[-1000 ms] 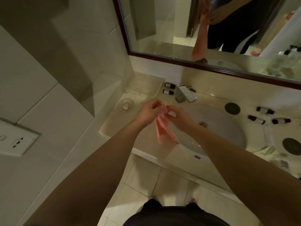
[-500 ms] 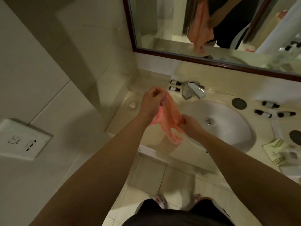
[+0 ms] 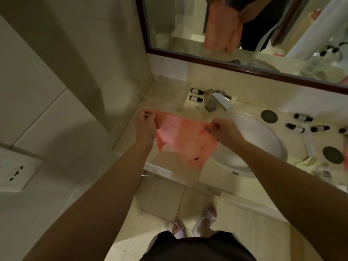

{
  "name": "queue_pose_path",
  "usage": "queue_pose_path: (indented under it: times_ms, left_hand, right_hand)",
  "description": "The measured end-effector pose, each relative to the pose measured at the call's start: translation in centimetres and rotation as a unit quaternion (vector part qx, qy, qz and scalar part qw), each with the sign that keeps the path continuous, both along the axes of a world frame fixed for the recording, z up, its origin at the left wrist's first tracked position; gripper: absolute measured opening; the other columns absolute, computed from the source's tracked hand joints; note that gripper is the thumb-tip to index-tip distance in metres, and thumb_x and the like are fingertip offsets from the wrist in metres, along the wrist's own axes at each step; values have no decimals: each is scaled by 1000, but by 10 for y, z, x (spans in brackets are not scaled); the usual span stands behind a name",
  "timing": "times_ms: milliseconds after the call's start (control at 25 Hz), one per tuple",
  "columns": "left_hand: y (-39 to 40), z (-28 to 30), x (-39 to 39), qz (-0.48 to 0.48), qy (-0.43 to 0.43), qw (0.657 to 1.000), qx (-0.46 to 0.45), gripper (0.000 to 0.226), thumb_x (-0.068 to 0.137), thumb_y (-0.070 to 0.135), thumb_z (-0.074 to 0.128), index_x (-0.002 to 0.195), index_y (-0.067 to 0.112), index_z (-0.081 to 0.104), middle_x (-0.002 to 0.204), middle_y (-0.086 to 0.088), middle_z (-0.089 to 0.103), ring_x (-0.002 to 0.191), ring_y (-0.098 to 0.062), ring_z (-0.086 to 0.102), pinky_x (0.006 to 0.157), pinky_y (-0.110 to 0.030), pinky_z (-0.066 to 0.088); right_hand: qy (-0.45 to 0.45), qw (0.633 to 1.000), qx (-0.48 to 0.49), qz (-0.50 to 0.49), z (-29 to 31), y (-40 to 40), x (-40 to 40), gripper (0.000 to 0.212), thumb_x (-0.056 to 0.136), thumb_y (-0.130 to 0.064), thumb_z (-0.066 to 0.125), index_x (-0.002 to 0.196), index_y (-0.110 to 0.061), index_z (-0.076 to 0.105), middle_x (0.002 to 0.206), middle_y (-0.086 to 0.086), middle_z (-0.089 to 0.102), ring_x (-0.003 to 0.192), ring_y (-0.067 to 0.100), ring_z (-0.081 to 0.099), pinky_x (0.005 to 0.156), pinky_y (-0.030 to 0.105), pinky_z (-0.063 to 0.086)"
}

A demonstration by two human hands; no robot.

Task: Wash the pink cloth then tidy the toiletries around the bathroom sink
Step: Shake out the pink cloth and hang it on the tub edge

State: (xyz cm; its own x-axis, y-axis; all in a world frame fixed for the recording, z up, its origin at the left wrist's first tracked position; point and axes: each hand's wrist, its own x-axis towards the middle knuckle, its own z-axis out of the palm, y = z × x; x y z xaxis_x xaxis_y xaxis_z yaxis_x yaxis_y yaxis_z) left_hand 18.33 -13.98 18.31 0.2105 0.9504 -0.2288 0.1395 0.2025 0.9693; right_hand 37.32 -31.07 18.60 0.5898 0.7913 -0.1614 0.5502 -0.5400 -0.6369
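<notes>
The pink cloth [image 3: 185, 140] hangs spread out between my two hands, above the counter just left of the white sink [image 3: 263, 147]. My left hand [image 3: 146, 125] pinches its left top corner and my right hand [image 3: 224, 131] pinches its right top corner. The cloth's lower edge droops over the counter's front edge. Two small dark bottles [image 3: 196, 95] lie left of the chrome tap [image 3: 219, 101]. Three more small bottles [image 3: 303, 123] lie on the counter right of the sink.
Two round dark discs [image 3: 269, 116] [image 3: 333, 155] sit on the beige counter [image 3: 188, 112] at the right, near folded packets [image 3: 308, 162]. A framed mirror [image 3: 244, 70] hangs above. A wall socket [image 3: 14, 171] is at the left. My sandalled feet stand on the tiled floor [image 3: 165, 200].
The cloth was bunched between both hands close together. My hands have moved apart and the cloth is now stretched open between them.
</notes>
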Motion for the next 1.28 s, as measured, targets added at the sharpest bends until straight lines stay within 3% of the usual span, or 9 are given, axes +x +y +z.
queue_pose_path:
  times_ms: [200,280,400,480,560,760,960,1120,1280]
  left_hand:
    - [14,-3,2,-39,-19,999,-30,22,96,14,52,75,22,55,77,1,56,65,-8,56,78,-39,52]
    - [21,4,6,-29,-32,999,-33,23,95,13,52,74,21,54,76,1,56,66,-10,55,75,-37,52]
    - [30,14,6,-9,-59,998,-16,22,95,12,53,74,20,56,73,0,57,67,-15,55,69,-31,48]
    - [24,14,1,0,-81,997,3,23,95,9,52,75,19,56,72,0,56,68,-13,53,66,-26,48]
    - [10,3,-8,10,-83,996,6,23,94,7,51,76,18,57,73,-1,56,67,-11,53,65,-22,48]
    - [-30,-56,-52,26,18,999,-39,23,90,4,53,72,18,58,67,-2,57,64,-18,53,60,-28,45]
    - [-61,-102,-83,4,109,990,-90,12,91,4,52,82,7,60,72,-7,59,64,-20,56,57,-27,48]
    - [-63,-124,-79,-20,152,981,-117,11,87,16,54,81,19,62,103,-20,61,84,-35,66,72,-44,58]
    - [-48,-132,-56,11,188,974,-126,13,89,15,55,94,11,65,91,-14,68,78,-27,64,76,-44,58]
  right_hand:
    - [-5,1000,-15,11,20,9,26,17,89,-18,63,78,-5,65,68,1,56,61,14,51,50,16,38]
    - [-28,1000,0,2,30,16,31,19,89,-17,60,79,-1,63,70,2,54,63,16,49,50,19,35]
    - [-137,990,31,4,40,24,32,24,89,-31,62,76,-11,61,75,0,53,69,16,46,57,26,30]
    - [-159,985,69,-1,36,20,27,24,88,-34,64,78,-12,60,78,1,53,75,17,45,63,28,30]
    - [-139,986,87,-5,22,11,18,22,88,-32,65,81,-11,62,79,2,55,76,17,49,67,28,34]
    - [-62,998,-29,1,-37,-17,-8,28,84,-39,67,84,-11,67,80,6,62,74,21,57,70,35,49]
    - [19,991,-130,37,-80,-34,-24,29,84,-38,67,80,-9,68,78,9,66,72,21,59,62,30,44]
    - [44,988,-143,21,-97,-33,-15,29,85,-37,66,81,-9,69,80,9,67,74,23,61,67,33,47]
    - [50,985,-164,16,-114,-11,0,27,85,-32,61,80,-6,67,77,11,67,69,25,59,62,31,44]
